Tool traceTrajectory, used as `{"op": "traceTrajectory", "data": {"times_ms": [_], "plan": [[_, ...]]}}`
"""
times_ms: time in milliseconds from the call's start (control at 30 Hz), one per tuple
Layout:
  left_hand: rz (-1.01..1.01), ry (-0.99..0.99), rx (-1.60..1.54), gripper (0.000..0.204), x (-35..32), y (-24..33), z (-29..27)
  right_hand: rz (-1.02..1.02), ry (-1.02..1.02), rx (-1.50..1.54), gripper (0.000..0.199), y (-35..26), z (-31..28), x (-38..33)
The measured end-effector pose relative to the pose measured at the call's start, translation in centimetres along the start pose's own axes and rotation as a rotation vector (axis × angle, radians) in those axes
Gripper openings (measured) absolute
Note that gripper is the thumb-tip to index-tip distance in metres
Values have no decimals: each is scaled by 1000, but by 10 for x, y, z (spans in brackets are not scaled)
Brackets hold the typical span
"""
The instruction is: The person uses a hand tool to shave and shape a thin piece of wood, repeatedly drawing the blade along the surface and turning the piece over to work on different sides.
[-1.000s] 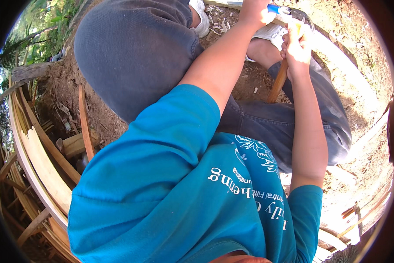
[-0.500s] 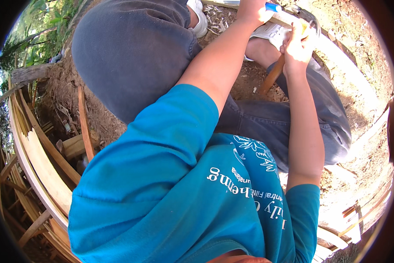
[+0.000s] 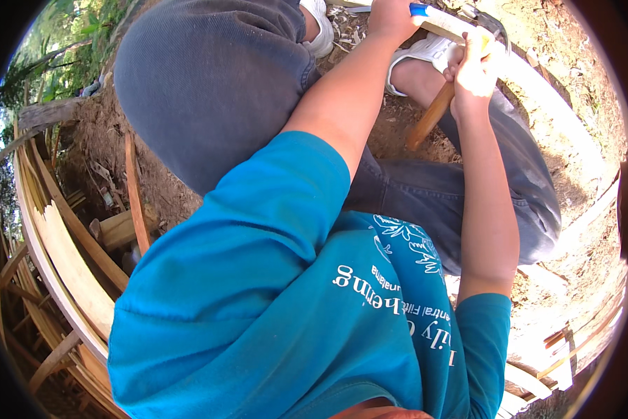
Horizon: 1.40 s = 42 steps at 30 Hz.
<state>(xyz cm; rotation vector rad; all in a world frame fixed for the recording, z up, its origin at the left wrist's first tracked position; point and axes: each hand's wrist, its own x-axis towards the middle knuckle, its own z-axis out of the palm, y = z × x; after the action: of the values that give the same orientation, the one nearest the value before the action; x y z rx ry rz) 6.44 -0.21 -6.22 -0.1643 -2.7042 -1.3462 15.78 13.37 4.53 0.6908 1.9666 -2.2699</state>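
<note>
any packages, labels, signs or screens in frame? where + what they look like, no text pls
No packages, signs or screens.
Shirt print: the only lettering in view, on the chest of the teal T-shirt at lower centre; white curved lines of text with a white leafy emblem above.
Blue band: at the top edge, on the pale wooden strip beside the left hand; too small to tell whether it is a label.

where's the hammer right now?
Head view, top right: the hammer is in the right hand, wooden handle slanting down-left over the gray trouser leg, its head by the pale wooden strip.
</note>
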Motion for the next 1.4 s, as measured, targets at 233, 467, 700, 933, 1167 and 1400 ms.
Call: {"op": "traceTrajectory", "data": {"times_ms": [233,467,700,933,1167,1400], "plan": [[204,95,-129,14,16,17,1,50,-11,-9,30,-6,3,-5],[177,40,-183,15,7,18,-7,9,87,67,32,-33,-3,-10],[159,47,-145,14,8,12,-7,-71,63,51,31,-33,10,-26],[174,34,-216,11,10,20,-13,0,19,1,32,-29,16,-33],[178,63,-140,12,7,11,-8,-32,14,52,34,-27,10,-26],[126,-30,-283,14,10,21,-16,-63,32,73,32,-24,7,-25]]}}
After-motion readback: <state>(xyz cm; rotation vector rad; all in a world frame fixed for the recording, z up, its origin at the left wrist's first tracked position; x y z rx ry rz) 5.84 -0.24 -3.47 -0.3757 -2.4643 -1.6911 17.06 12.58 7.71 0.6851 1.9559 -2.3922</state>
